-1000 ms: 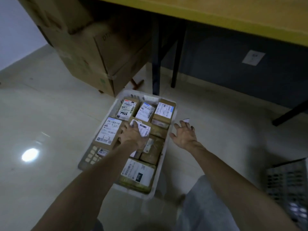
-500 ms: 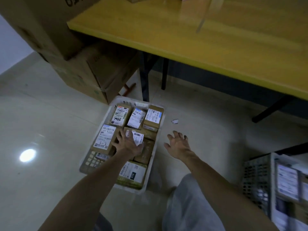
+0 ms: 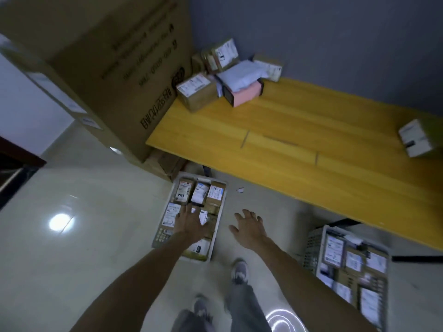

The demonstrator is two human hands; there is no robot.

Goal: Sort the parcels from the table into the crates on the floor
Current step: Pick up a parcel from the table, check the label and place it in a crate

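A white crate on the floor by the table's left end holds several labelled cardboard parcels. My left hand hangs open above its middle, fingers spread, holding nothing. My right hand is open over bare floor just right of that crate. A second crate full of parcels stands on the floor at the lower right. On the yellow table a heap of parcels lies at the far left corner: brown boxes, a pale mailer bag and a pink box. One white-labelled box sits at the table's right edge.
Tall stacked cardboard cartons stand left of the table and reach the floor crate's far end. A scrap of paper lies on the floor beside the crate. My feet stand between the two crates. Pale tiled floor stretches left.
My left hand has let go of the small parcel in the crate and lifted away. The view has risen, so the tabletop and the second crate have come into sight.
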